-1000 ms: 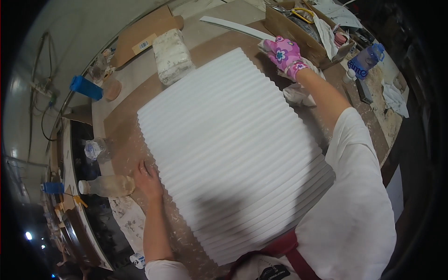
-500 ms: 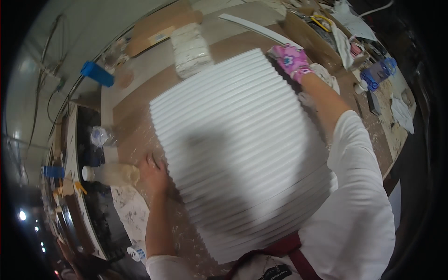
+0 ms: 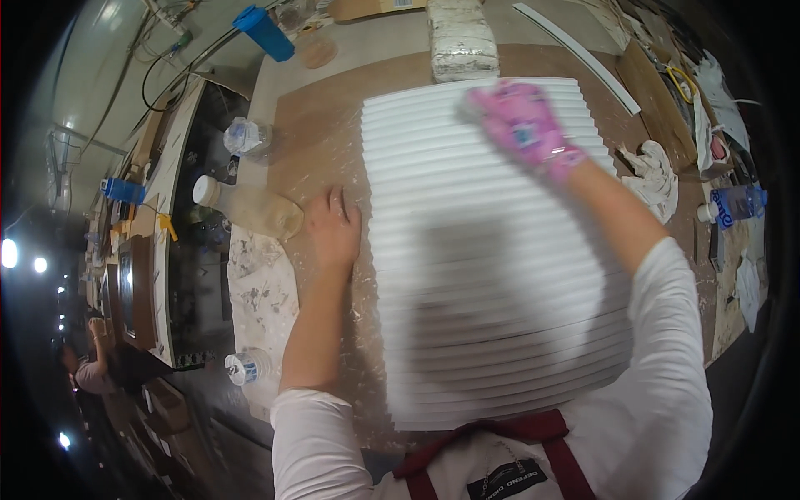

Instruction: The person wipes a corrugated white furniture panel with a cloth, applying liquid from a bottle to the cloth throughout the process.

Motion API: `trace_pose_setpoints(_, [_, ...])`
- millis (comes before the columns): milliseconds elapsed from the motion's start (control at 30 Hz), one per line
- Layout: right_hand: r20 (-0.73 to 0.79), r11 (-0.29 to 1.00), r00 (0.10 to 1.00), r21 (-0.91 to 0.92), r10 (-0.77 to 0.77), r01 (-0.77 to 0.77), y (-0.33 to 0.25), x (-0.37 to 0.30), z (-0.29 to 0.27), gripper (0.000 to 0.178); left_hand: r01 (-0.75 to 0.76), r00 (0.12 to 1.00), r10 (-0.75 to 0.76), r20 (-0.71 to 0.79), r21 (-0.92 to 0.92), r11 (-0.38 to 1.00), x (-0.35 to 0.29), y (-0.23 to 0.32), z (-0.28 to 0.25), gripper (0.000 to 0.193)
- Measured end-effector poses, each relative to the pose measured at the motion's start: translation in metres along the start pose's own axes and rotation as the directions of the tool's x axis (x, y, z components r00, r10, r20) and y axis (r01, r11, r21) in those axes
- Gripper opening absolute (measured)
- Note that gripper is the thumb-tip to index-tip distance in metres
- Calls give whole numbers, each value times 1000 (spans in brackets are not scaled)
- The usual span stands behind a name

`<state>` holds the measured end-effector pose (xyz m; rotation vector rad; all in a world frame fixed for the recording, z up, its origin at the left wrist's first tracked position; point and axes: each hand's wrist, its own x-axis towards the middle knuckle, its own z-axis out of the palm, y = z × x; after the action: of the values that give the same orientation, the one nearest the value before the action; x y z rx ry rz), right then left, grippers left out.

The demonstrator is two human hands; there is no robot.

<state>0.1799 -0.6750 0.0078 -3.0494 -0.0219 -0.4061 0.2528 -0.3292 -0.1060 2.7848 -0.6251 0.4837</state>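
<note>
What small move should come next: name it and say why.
Perhaps sweep the gloved right hand sideways along the white ridges: they run crosswise beneath it, and the bare left hand lies beside them, clear of that path.

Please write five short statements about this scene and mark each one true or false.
The right hand wears a pink glove. True.
The left hand is gloved too. False: it is bare.
The right hand is over the ridged white surface. True.
The bottle nearest the left hand is capped in blue. False: its cap is white.
A crumpled white cloth lies right of the ridged white surface. True.
</note>
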Motion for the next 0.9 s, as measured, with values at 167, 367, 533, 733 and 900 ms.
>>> trace_pose_setpoints(167, [-35, 872, 872, -17, -489, 489, -120, 41, 37, 21, 24, 999, -22, 29, -55, 998, -2, -2, -5, 46])
trace_pose_setpoints(367, [-40, 958, 996, 275, -77, 85, -88, 83, 64, 17, 38, 999, -37, 29, -54, 998, 0, 8, -2, 45])
trace_pose_setpoints(533, [6, 974, 974, 6, -228, 228, -98, 65, 49, 20, 44, 999, -43, 23, -51, 998, -2, 2, 3, 45])
trace_pose_setpoints(733, [-13, 969, 969, -3, -247, 247, -121, 54, 56, 21, 64, 997, -62, 39, -53, 997, -4, -5, 9, 47])
trace_pose_setpoints(900, [-25, 998, 998, 33, -51, 52, -92, 56, 36, 16, 54, 998, -53, 36, -40, 998, -1, -3, 9, 50])
